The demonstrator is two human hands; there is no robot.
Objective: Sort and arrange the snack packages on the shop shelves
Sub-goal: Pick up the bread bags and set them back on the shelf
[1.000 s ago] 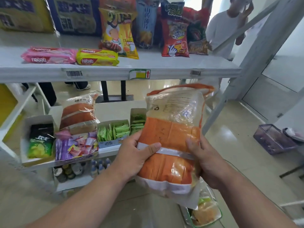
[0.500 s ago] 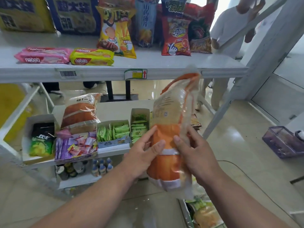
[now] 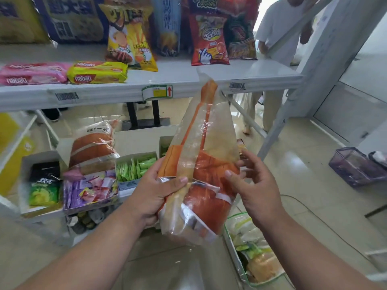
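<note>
Head view: left hand [image 3: 156, 194] grips the orange bread bag [image 3: 201, 174], right hand [image 3: 254, 185] loose-fingered beside it, hiding the green sachet box [image 3: 136, 164] behind.

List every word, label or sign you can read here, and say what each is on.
"nabati": pink wafer pack, top shelf.
"nabati": yellow wafer pack beside it.
Red up arrow: shelf-edge tag.
Barcodes on shelf-edge stickers: unreadable.
Chinese print on the chip bags and the bread bag held by the left hand: too blurred.
</note>
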